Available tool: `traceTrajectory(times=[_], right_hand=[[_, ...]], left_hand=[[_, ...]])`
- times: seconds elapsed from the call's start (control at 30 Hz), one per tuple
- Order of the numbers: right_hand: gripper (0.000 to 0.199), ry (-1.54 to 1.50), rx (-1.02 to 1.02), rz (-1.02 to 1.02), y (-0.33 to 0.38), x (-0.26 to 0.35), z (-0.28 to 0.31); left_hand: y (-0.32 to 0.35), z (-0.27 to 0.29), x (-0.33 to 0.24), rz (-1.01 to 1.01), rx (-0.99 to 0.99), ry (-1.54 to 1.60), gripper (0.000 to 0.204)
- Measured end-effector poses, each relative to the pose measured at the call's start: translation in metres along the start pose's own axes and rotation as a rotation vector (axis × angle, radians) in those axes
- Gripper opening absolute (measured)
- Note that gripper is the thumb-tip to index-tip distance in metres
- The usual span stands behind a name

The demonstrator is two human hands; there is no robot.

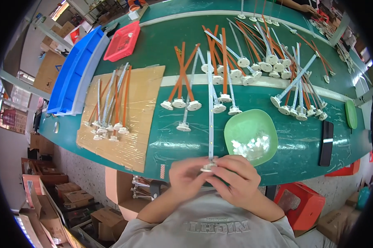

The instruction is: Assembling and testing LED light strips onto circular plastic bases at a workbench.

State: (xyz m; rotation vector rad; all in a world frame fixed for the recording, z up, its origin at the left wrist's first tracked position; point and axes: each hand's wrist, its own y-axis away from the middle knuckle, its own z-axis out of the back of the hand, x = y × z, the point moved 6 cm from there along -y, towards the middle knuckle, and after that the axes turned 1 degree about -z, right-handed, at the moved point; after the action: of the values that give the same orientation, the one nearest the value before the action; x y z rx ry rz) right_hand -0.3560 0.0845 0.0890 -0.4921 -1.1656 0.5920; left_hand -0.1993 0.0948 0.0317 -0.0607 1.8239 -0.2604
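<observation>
Between your hands, left hand (186,175) and right hand (236,180) pinch one white round-based strip assembly (210,165), with finished ones on cardboard (145,82) far left and many unfinished beyond.

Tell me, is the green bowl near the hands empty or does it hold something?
Not empty. The green bowl holds a heap of small white parts on its near side; the rest of its bottom is bare.
</observation>
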Motion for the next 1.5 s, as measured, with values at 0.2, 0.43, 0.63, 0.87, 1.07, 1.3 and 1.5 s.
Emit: traceTrajectory(times=[0.2,0.43,0.63,0.87,1.07,1.3,1.5], right_hand=[[0.025,-0.062,0.009,-0.005,0.012,-0.002,0.016],[0.026,-0.011,0.021,0.109,0.013,0.011,0.014],[0.024,0.02,0.034,0.155,0.016,0.01,0.011],[0.021,-0.09,0.158,0.151,0.018,0.011,0.014],[0.023,-0.027,0.13,0.162,0.019,0.011,0.013],[0.026,0.086,0.148,0.122,-0.001,0.004,0.001],[0.021,0.499,0.381,-0.202,-0.013,-0.051,0.037]], left_hand=[[-0.005,-0.015,-0.01,0.11,0.098,0.328,0.046],[0.009,-0.016,0.012,0.339,0.28,0.443,0.05],[0.008,-0.013,0.016,0.346,0.193,0.45,0.046],[0.001,-0.015,0.007,0.236,0.458,0.595,0.051],[0.004,-0.01,0.019,0.389,0.285,0.522,0.053],[0.001,0.012,0.024,0.306,0.2,0.272,0.052],[0.009,0.022,0.044,0.196,0.124,0.27,0.045]])
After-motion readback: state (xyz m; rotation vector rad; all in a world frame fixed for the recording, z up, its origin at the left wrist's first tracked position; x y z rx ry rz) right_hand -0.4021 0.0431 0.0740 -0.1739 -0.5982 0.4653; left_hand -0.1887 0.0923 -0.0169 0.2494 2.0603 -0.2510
